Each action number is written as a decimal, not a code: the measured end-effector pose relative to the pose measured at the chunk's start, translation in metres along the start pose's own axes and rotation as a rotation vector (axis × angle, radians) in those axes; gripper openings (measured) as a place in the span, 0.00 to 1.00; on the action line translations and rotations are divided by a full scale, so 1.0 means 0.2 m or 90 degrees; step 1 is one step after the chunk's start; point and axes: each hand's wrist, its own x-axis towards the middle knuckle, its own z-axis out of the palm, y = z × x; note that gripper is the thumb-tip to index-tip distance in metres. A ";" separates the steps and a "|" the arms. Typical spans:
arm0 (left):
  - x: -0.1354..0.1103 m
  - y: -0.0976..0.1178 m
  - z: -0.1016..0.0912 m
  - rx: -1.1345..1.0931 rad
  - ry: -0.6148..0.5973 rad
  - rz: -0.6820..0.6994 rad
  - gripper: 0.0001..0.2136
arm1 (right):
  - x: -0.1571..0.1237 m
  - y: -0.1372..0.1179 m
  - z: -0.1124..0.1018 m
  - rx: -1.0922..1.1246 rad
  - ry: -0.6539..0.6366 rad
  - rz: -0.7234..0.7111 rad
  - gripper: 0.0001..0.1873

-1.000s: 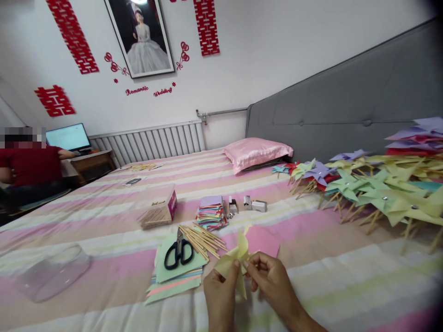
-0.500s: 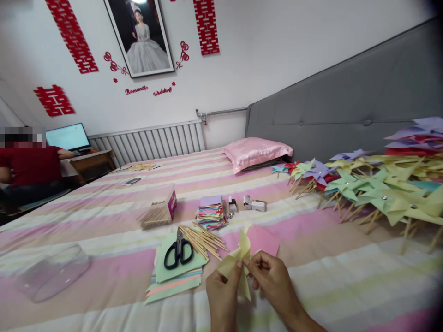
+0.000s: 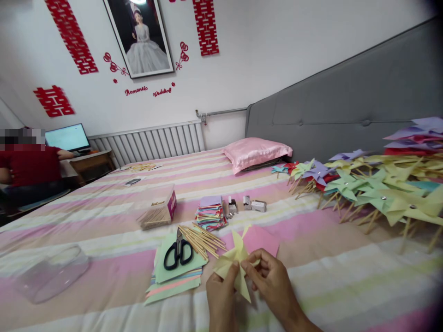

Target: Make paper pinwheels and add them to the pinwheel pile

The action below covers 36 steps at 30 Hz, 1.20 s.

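Note:
Both hands hold a yellow paper pinwheel [image 3: 226,263] above the striped bedspread. My left hand [image 3: 223,293] pinches it near the centre with the thumb on top. My right hand [image 3: 272,276] is closed on its right side, thumb and forefinger close to the middle. A pink paper sheet [image 3: 260,239] lies just beyond it. To the left, black-handled scissors [image 3: 179,252] rest on a stack of coloured paper sheets [image 3: 173,289]. Beside them lie several loose wooden sticks [image 3: 204,240]. Whether a pin is at the pinwheel's centre is hidden by the fingers.
Farther back are a clear box of sticks [image 3: 157,214], a pile of small coloured papers [image 3: 210,212] and small boxes [image 3: 258,205]. Finished pinwheels [image 3: 372,186] crowd the right side. A clear plastic container [image 3: 55,274] lies left. A person in red [image 3: 29,168] sits at a monitor.
The pinwheel's upper flap has been folded down toward the centre, and its face now looks flatter. My hands have stayed nearly in place.

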 end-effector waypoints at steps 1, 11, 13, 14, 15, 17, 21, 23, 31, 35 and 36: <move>0.00 0.01 0.00 -0.028 -0.007 -0.019 0.16 | 0.00 -0.01 0.01 0.012 0.012 -0.004 0.15; -0.05 0.04 0.03 -0.134 -0.048 -0.052 0.15 | 0.02 0.00 0.02 0.149 -0.023 0.093 0.17; -0.06 0.03 0.04 -0.131 -0.052 -0.051 0.15 | 0.02 0.01 0.02 0.154 -0.005 0.110 0.16; -0.06 0.02 0.04 -0.126 -0.052 -0.052 0.14 | 0.02 0.01 0.02 0.158 0.010 0.118 0.16; -0.06 0.02 0.04 -0.119 -0.052 -0.052 0.14 | 0.02 0.01 0.02 0.161 0.022 0.123 0.16; -0.06 0.00 0.04 -0.088 -0.057 -0.045 0.14 | 0.03 0.01 0.02 0.158 0.035 0.135 0.16; -0.03 -0.01 0.02 0.015 -0.067 -0.003 0.16 | 0.04 0.01 -0.02 0.143 0.032 0.137 0.14; -0.02 0.01 0.00 0.058 -0.074 0.000 0.17 | 0.06 -0.01 -0.04 0.158 0.005 0.159 0.13; -0.02 0.09 -0.05 0.076 -0.185 -0.091 0.18 | 0.07 -0.05 -0.11 0.192 -0.155 0.233 0.11; 0.00 0.06 -0.06 0.100 -0.180 -0.073 0.17 | 0.07 -0.07 -0.11 0.147 -0.184 0.217 0.12; 0.01 0.06 -0.07 0.110 -0.174 -0.068 0.16 | 0.07 -0.06 -0.11 0.156 -0.194 0.214 0.12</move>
